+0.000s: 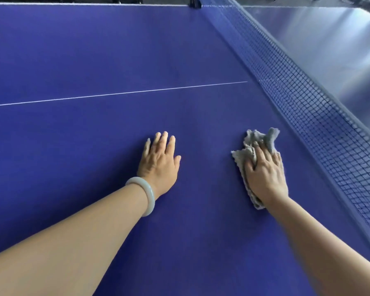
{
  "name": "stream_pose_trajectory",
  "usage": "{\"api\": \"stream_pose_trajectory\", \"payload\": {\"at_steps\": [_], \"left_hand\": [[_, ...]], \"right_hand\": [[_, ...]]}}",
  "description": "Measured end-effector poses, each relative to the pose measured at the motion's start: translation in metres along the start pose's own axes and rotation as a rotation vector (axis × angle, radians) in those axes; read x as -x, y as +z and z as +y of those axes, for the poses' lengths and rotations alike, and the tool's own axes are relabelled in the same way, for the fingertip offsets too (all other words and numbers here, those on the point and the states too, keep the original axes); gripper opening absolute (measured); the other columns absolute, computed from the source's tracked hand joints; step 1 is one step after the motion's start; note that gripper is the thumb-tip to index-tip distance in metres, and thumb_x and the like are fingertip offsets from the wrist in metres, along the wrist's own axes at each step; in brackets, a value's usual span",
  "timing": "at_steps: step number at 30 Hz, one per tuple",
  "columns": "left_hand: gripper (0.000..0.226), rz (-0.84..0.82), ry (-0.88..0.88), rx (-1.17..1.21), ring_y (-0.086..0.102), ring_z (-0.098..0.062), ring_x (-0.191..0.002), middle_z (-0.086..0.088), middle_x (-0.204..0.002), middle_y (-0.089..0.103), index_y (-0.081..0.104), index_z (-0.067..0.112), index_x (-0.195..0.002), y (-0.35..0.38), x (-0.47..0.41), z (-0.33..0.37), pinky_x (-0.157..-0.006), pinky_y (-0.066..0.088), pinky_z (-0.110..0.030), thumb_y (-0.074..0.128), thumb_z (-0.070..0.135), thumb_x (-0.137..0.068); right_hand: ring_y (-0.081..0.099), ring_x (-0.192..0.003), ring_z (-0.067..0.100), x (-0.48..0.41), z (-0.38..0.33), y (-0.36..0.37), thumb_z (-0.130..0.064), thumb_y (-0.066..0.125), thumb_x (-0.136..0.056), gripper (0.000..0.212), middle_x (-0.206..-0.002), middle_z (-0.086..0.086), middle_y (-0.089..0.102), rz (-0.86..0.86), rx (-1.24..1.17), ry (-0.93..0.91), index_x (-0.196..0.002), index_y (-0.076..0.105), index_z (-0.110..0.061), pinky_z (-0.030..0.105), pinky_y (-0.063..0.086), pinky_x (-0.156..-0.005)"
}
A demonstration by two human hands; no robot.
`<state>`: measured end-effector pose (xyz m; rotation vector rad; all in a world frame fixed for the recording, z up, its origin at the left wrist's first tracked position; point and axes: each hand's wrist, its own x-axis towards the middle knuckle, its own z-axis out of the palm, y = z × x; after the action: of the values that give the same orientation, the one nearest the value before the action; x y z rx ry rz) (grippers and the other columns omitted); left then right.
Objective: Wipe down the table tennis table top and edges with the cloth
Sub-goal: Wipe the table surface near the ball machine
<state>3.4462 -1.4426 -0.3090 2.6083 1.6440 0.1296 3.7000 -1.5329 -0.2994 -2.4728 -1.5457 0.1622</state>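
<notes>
Right hand [265,174] is pressing the grey cloth [252,137] onto the blue table [94,50], fingers together, near the net [308,103] on its right. Left hand [160,161] is resting palm-down, fingers slightly apart, left of the cloth. Open surface is stretching past the white line [115,94] to the far edge.

Matt blue table top [94,50], nubbly grey cloth [263,139], glossy pale bangle [146,195]

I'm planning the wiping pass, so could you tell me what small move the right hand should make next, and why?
Probably slide the right hand and cloth toward the net: it presses the cloth on the table top, a bare strip lies between cloth and net, and the left hand rests flat, steadying.
</notes>
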Motion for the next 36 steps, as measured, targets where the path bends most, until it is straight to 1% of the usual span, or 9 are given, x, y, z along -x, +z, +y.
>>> {"api": "stream_pose_trajectory", "payload": {"at_steps": [8,14,16,19,21,28,30,33,36], "left_hand": [[0.057,0.048,-0.08,0.141,0.016,-0.024,-0.149,-0.007,-0.161,0.023,0.03,0.02,-0.153,0.008,-0.019,-0.001,-0.122,0.01,-0.043,0.034,0.042,-0.099],[0.056,0.048,-0.095,0.149,0.021,-0.025,-0.148,-0.007,-0.159,0.028,0.036,0.02,-0.151,0.003,-0.019,0.002,-0.122,0.013,-0.044,0.042,0.039,-0.099],[0.056,0.048,-0.103,0.144,0.021,-0.024,-0.148,-0.007,-0.159,0.027,0.036,0.02,-0.151,0.004,-0.021,0.002,-0.122,0.013,-0.043,0.041,0.04,-0.098],[0.057,0.04,-0.107,0.125,0.02,-0.023,-0.149,-0.006,-0.16,0.026,0.034,0.022,-0.152,0.005,-0.021,0.003,-0.122,0.013,-0.043,0.038,0.041,-0.098],[0.057,0.031,-0.108,0.125,0.021,-0.024,-0.149,-0.006,-0.159,0.027,0.034,0.021,-0.151,0.004,-0.021,0.002,-0.122,0.014,-0.044,0.04,0.041,-0.099],[0.056,0.027,-0.105,0.109,0.021,-0.023,-0.148,-0.006,-0.16,0.027,0.037,0.019,-0.15,0.0,-0.02,0.002,-0.122,0.014,-0.043,0.04,0.041,-0.098],[0.058,0.028,-0.102,0.12,0.018,-0.022,-0.149,-0.005,-0.161,0.024,0.032,0.022,-0.152,0.001,-0.021,0.003,-0.123,0.011,-0.042,0.036,0.042,-0.098],[0.061,0.011,-0.101,0.104,0.01,-0.02,-0.151,-0.003,-0.163,0.017,0.024,0.024,-0.155,0.003,-0.02,0.003,-0.123,0.004,-0.04,0.023,0.046,-0.098],[0.067,0.003,-0.108,0.09,0.007,-0.019,-0.151,-0.002,-0.163,0.014,0.021,0.025,-0.156,0.0,-0.019,0.002,-0.123,0.003,-0.04,0.009,0.049,-0.094]], "right_hand": [[-0.012,-0.153,0.019,0.0,-0.036,0.018,-0.042,0.022,-0.102,0.064,-0.167,-0.004,0.002,0.021,-0.018,0.186,-0.16,0.009,-0.019,0.035,-0.014,-0.123],[0.01,-0.154,0.014,-0.046,-0.02,0.001,-0.043,0.032,-0.103,0.057,-0.163,-0.006,0.024,-0.188,-0.001,-0.698,-0.155,0.033,-0.019,0.037,0.005,-0.126],[0.012,-0.153,0.014,-0.09,0.005,-0.005,-0.04,0.036,-0.104,0.054,-0.163,-0.004,0.026,-0.132,0.034,-0.5,-0.154,0.033,-0.02,0.036,0.005,-0.125],[-0.001,-0.154,0.017,-0.133,0.009,-0.005,-0.043,0.027,-0.104,0.061,-0.167,-0.002,0.011,-0.027,-0.042,0.161,-0.159,0.017,-0.018,0.038,-0.003,-0.125],[-0.004,-0.154,0.02,-0.136,-0.026,0.006,-0.042,0.025,-0.102,0.063,-0.167,-0.002,0.006,-0.024,-0.064,0.234,-0.16,0.013,-0.019,0.039,-0.004,-0.125],[0.028,-0.148,0.018,-0.135,-0.107,0.021,-0.03,0.046,-0.102,0.046,-0.157,-0.005,0.038,-0.262,-0.098,-0.918,-0.147,0.047,-0.024,0.037,0.02,-0.121],[0.048,-0.132,0.025,-0.167,-0.075,0.015,-0.033,0.046,-0.099,0.035,-0.145,-0.002,0.052,-0.153,-0.196,-0.685,-0.128,0.062,-0.025,0.039,0.037,-0.109],[0.021,-0.15,0.027,-0.199,-0.035,0.012,-0.039,0.03,-0.102,0.054,-0.162,0.006,0.029,-0.006,-0.087,0.116,-0.15,0.039,-0.015,0.042,0.013,-0.123],[0.018,-0.151,0.021,-0.19,-0.076,0.026,-0.036,0.032,-0.1,0.064,-0.163,0.0,0.026,0.007,-0.134,0.194,-0.158,0.015,-0.013,0.036,0.008,-0.124]]}}
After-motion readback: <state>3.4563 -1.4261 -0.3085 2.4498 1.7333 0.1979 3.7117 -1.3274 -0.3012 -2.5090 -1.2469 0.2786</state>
